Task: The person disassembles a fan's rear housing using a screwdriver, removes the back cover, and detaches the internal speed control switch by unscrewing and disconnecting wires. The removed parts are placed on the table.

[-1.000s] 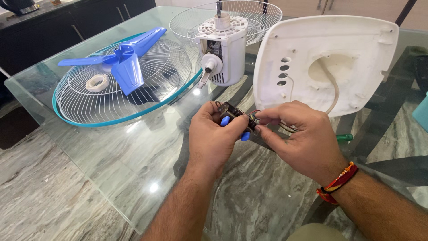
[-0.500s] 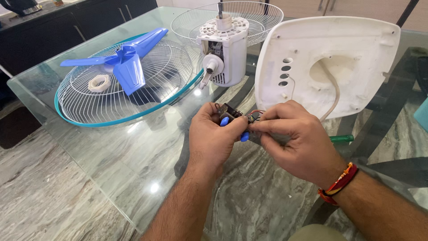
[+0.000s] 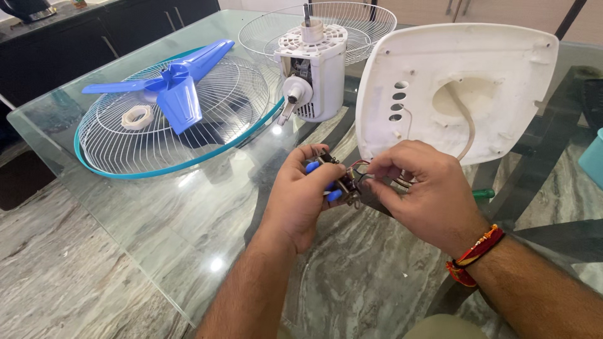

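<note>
My left hand (image 3: 300, 194) grips a small switch block with blue push buttons (image 3: 334, 183) just above the glass table (image 3: 125, 207). My right hand (image 3: 422, 188) pinches the thin wires (image 3: 359, 166) at the block's right side. These wires run toward the white fan base cover (image 3: 461, 88), which stands tilted right behind my hands with its inner side facing me. The block's far side is hidden by my fingers.
A white fan motor housing (image 3: 314, 69) stands upright behind my left hand. To the left lie a wire fan guard with a teal rim (image 3: 125, 164), a blue three-blade fan (image 3: 173, 88) and a roll of tape (image 3: 137, 117). A second guard (image 3: 364, 22) lies behind the motor.
Both hands have stayed together at the switch block; my right fingers have shifted slightly on the wires. The other parts have not moved.
</note>
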